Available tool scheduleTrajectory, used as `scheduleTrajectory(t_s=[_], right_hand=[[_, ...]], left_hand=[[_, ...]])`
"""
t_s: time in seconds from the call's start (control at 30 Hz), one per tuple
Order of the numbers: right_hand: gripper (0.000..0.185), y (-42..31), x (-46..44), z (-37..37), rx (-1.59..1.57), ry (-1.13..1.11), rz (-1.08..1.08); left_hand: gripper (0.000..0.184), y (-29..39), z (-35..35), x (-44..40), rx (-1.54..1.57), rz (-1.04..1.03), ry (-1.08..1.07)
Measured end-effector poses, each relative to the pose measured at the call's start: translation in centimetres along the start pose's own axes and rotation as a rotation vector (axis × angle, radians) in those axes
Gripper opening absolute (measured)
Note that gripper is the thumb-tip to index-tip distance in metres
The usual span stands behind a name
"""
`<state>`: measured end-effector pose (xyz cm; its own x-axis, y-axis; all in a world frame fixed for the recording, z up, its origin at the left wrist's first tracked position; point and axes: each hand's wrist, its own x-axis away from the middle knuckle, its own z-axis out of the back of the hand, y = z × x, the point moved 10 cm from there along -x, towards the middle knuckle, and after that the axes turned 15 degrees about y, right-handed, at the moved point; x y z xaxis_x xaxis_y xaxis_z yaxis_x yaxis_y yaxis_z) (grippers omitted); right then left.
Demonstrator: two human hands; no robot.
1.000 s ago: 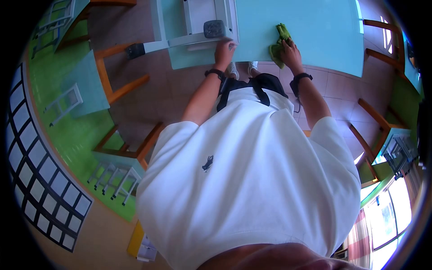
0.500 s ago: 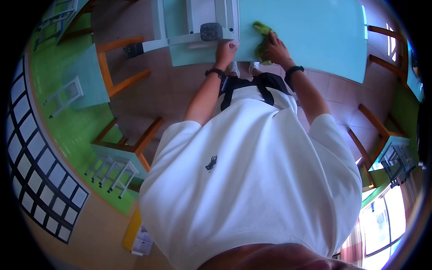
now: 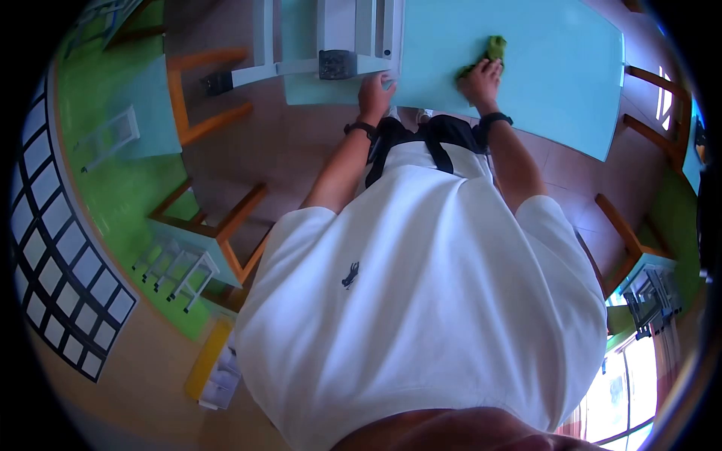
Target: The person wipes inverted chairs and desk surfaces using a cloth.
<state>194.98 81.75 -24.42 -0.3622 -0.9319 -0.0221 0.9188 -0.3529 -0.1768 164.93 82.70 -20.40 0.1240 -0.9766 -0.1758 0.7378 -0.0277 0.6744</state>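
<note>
At the near edge of the pale blue table (image 3: 556, 75), a white stool (image 3: 366, 30) lies on its side with dark caps on its leg ends. My left hand (image 3: 374, 99) is at the stool's near corner, fingers curled against its edge; the fingertips are partly hidden. To the right, my right hand (image 3: 481, 85) presses a crumpled green cloth (image 3: 495, 49) onto the tabletop. Part of the cloth sticks out beyond the fingers and part shows at the left of the hand.
Wooden-legged tables (image 3: 177, 101) stand to the left, with another wooden-framed table (image 3: 620, 225) at the right. White stools (image 3: 180, 270) rest on the lower left table. A yellow-sided box (image 3: 210, 361) is at the lower left. Tiled floor shows between the furniture.
My right hand has moved to the right across the table with the green cloth, which has turned and bunched. My left hand stays by the stool's corner, its fingers slightly looser.
</note>
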Motion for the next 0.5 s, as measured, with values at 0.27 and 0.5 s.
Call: scheduleTrajectory(t_s=[0.27,0.5], right_hand=[[0.070,-12.3,1.5,0.3,-0.312,-0.135,0.519],[0.070,-1.2,-4.4,-0.4,-0.394,0.038,0.399]], left_hand=[[0.013,1.3,-0.6,0.0,-0.036,0.041,-0.017],[0.016,0.5,-1.7,-0.2,-0.208,0.122,-0.090]])
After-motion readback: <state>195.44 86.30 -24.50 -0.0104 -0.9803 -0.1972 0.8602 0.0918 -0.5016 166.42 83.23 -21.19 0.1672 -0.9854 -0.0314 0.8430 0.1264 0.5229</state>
